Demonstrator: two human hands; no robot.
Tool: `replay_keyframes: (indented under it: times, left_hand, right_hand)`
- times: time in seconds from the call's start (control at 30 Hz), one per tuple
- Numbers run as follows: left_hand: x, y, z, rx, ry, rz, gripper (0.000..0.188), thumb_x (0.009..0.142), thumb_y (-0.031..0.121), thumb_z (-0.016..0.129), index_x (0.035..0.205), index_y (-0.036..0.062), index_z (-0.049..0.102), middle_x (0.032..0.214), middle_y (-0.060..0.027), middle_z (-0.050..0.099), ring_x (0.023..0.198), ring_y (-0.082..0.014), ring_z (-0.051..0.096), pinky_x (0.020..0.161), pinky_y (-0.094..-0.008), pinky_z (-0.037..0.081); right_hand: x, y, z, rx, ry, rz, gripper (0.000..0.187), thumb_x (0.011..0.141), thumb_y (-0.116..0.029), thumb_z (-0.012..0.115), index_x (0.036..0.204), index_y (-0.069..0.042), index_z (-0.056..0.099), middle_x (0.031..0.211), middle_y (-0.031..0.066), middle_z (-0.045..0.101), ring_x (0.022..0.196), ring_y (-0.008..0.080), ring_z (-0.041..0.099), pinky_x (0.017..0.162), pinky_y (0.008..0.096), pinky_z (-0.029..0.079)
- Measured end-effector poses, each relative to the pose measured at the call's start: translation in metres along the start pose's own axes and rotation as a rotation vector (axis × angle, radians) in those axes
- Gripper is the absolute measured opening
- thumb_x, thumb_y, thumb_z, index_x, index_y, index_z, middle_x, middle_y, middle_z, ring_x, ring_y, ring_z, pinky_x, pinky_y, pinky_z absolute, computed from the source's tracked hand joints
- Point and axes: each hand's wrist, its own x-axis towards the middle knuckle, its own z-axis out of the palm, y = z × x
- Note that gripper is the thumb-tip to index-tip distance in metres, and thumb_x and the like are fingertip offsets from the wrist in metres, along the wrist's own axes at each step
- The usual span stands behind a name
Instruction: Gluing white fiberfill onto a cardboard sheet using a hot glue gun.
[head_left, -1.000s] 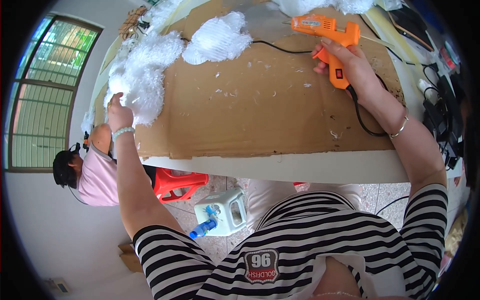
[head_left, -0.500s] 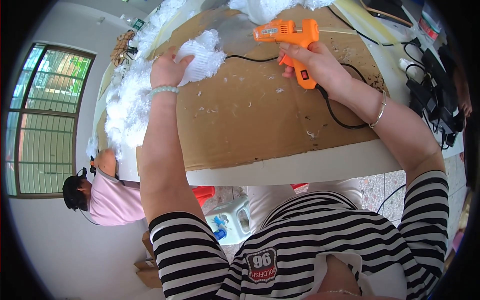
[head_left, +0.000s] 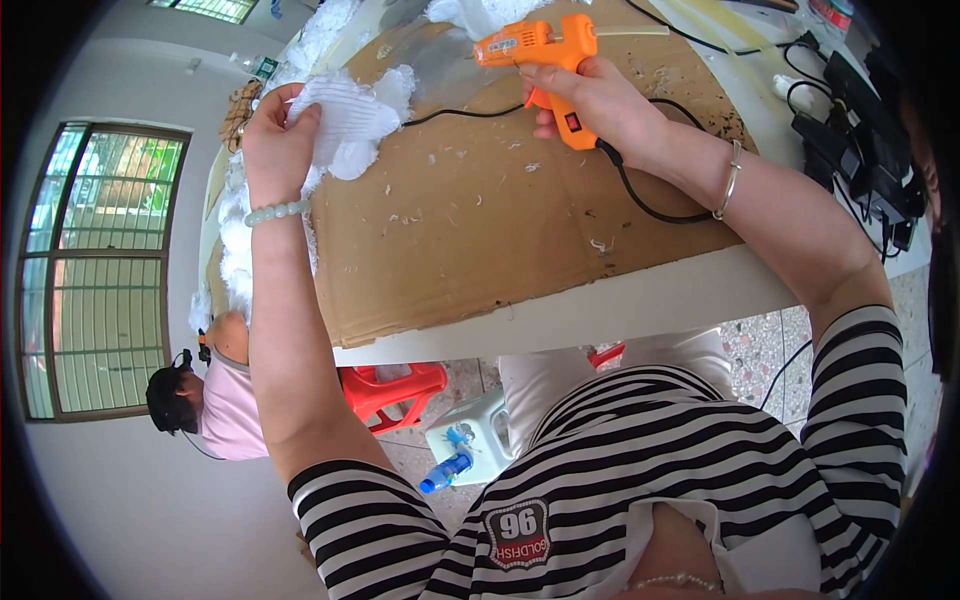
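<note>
Shifted leftward, the white piece (head_left: 350, 115) is pinched at its left edge by the left hand (head_left: 275, 155), well apart from the right hand (head_left: 615, 110) gripping the glue gun (head_left: 562, 45), barrel (head_left: 508, 44) pointing left, though whether the piece clears the cardboard (head_left: 450, 250) is hard to tell.

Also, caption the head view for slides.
Left hand pinches a ribbed white piece; right hand holds an orange plastic glue gun.
</note>
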Motion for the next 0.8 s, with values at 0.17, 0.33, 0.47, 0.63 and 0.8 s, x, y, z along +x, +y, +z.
replay_keyframes:
  times: [0.17, 0.33, 0.47, 0.63, 0.8]
  left_hand:
    - [-0.032, 0.064, 0.006, -0.248, -0.119, 0.015, 0.036, 0.081, -0.003, 0.062, 0.117, 0.0019, 0.058, 0.086, -0.0038, 0.064, 0.073, -0.0078, 0.057, 0.066, -0.0206, 0.047]
    - [-0.057, 0.106, 0.002, -0.694, -0.294, -0.096, 0.045, 0.083, -0.007, 0.056, 0.127, -0.0002, 0.051, 0.101, -0.0090, 0.063, 0.084, -0.0121, 0.061, 0.075, -0.0229, 0.050]
    - [-0.099, 0.083, 0.020, -0.689, -0.252, -0.387, 0.046, 0.085, -0.001, 0.057, 0.129, -0.0005, 0.047, 0.100, -0.0088, 0.063, 0.082, -0.0133, 0.061, 0.068, -0.0265, 0.053]
    - [-0.152, 0.027, 0.018, -0.493, -0.212, -0.680, 0.045, 0.087, 0.009, 0.060, 0.128, 0.0011, 0.046, 0.089, -0.0053, 0.060, 0.072, -0.0095, 0.058, 0.056, -0.0252, 0.050]
    - [-0.166, 0.010, 0.010, -0.230, 0.074, -0.279, 0.024, 0.084, 0.013, 0.067, 0.105, 0.0023, 0.060, 0.087, -0.0044, 0.060, 0.068, -0.0108, 0.054, 0.060, -0.0230, 0.045]
  right_hand:
    - [0.000, -0.007, -0.003, 0.021, 0.053, -0.051, 0.034, 0.092, -0.033, 0.055, 0.098, 0.000, 0.057, 0.088, 0.0039, 0.055, 0.072, 0.0107, 0.056, 0.067, 0.0257, 0.053]
    - [0.002, -0.013, -0.009, 0.084, 0.127, -0.105, 0.026, 0.092, -0.026, 0.055, 0.098, -0.002, 0.058, 0.081, 0.0050, 0.057, 0.066, 0.0127, 0.056, 0.061, 0.0266, 0.050]
    - [0.012, -0.004, -0.020, 0.202, 0.161, -0.160, 0.016, 0.091, -0.017, 0.055, 0.100, -0.004, 0.058, 0.073, 0.0069, 0.057, 0.056, 0.0160, 0.054, 0.050, 0.0297, 0.047]
    - [0.019, 0.012, -0.011, 0.102, 0.123, -0.357, 0.018, 0.090, -0.018, 0.056, 0.102, -0.004, 0.058, 0.071, 0.0068, 0.056, 0.056, 0.0163, 0.054, 0.050, 0.0295, 0.046]
    - [0.016, -0.001, -0.012, 0.099, 0.106, -0.231, 0.019, 0.089, -0.016, 0.054, 0.104, -0.004, 0.058, 0.072, 0.0066, 0.056, 0.056, 0.0161, 0.054, 0.050, 0.0294, 0.046]
